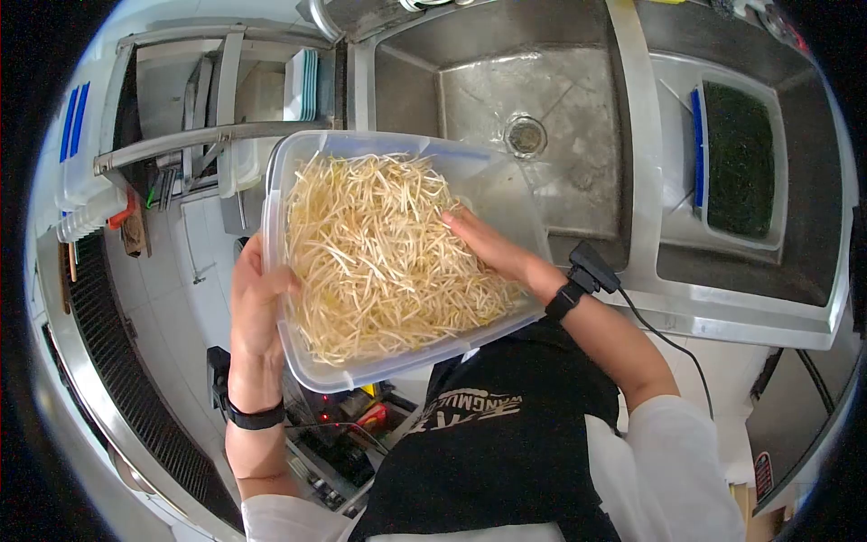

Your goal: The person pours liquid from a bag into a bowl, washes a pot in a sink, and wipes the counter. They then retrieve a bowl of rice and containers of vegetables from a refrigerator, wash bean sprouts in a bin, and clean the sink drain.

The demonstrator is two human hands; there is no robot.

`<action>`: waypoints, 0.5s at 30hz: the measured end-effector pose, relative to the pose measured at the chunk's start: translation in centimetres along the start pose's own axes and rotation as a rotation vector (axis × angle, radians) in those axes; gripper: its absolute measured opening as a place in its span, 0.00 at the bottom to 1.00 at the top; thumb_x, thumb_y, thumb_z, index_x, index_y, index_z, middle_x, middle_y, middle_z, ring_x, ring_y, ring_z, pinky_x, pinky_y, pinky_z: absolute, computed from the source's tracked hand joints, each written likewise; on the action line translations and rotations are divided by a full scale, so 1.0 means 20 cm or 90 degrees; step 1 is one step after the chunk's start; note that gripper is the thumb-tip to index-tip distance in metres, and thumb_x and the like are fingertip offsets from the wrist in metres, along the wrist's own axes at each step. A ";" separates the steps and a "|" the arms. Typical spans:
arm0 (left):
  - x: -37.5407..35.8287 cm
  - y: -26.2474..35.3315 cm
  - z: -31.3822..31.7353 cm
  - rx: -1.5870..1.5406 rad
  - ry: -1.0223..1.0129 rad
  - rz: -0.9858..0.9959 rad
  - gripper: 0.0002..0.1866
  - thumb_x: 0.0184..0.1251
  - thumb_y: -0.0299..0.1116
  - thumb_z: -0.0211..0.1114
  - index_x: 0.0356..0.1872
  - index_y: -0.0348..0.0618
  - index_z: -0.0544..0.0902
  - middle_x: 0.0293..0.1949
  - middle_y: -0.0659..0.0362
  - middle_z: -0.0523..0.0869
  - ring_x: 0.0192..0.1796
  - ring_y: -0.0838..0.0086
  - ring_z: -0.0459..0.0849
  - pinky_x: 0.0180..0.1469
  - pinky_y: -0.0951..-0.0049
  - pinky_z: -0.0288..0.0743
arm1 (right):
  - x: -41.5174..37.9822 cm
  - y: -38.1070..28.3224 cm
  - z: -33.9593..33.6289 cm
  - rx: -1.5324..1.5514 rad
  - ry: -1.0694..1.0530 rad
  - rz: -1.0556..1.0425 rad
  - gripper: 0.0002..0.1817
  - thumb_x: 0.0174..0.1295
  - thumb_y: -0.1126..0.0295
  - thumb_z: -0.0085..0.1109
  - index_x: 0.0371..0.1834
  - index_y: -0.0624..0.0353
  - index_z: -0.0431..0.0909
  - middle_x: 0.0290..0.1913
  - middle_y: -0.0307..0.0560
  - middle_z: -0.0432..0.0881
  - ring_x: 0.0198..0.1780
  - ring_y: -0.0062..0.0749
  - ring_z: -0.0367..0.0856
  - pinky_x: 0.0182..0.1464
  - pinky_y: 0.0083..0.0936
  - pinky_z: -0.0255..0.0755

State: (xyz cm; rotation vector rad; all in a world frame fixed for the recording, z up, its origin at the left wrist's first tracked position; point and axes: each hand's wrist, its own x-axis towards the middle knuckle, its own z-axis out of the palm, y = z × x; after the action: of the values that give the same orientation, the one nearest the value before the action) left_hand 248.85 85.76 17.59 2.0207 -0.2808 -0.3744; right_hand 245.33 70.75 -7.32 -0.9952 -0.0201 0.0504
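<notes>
A clear plastic tub (340, 376) full of pale bean sprouts (379, 253) is held tilted in front of the body, its right part over the near edge of the sink. My left hand (259, 287) grips the tub's left wall, the thumb over the rim. At the right side of the sprouts lies my right hand (488, 242), its fingers stretched out against the heap. Its fingertips partly sink among the sprouts.
Behind the tub is a metal sink (578, 135) with a round drain (526, 135). The right basin holds a container of dark green strands (741, 158). A metal rack (172, 135) stands at the left. A black cable (668, 339) hangs from the right wrist device.
</notes>
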 end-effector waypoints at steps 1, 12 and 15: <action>0.00 0.00 0.00 0.020 0.011 -0.001 0.25 0.32 0.18 0.48 0.42 0.27 0.71 0.35 0.56 0.78 0.35 0.76 0.77 0.40 0.82 0.70 | -0.01 -0.03 0.01 -0.003 -0.002 0.001 0.37 0.64 0.46 0.36 0.65 0.67 0.47 0.64 0.51 0.55 0.64 0.31 0.56 0.63 0.26 0.53; -0.02 -0.01 -0.05 0.006 -0.015 0.047 0.24 0.34 0.18 0.49 0.42 0.29 0.72 0.34 0.59 0.77 0.34 0.78 0.75 0.40 0.84 0.67 | -0.01 -0.03 0.07 0.067 0.051 -0.033 0.33 0.65 0.49 0.39 0.64 0.64 0.51 0.60 0.47 0.63 0.60 0.29 0.62 0.60 0.26 0.58; -0.02 -0.01 -0.07 0.004 -0.021 0.042 0.25 0.34 0.18 0.49 0.43 0.29 0.72 0.35 0.58 0.77 0.36 0.78 0.75 0.42 0.83 0.68 | 0.01 -0.01 0.06 0.044 0.055 -0.012 0.33 0.65 0.49 0.38 0.64 0.63 0.50 0.61 0.46 0.62 0.60 0.29 0.61 0.60 0.27 0.59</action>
State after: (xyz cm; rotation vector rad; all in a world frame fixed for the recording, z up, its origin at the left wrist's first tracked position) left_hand 249.06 87.16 18.02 2.0078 -0.3683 -0.3665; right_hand 245.47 71.70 -6.56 -0.9274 0.0515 -0.0091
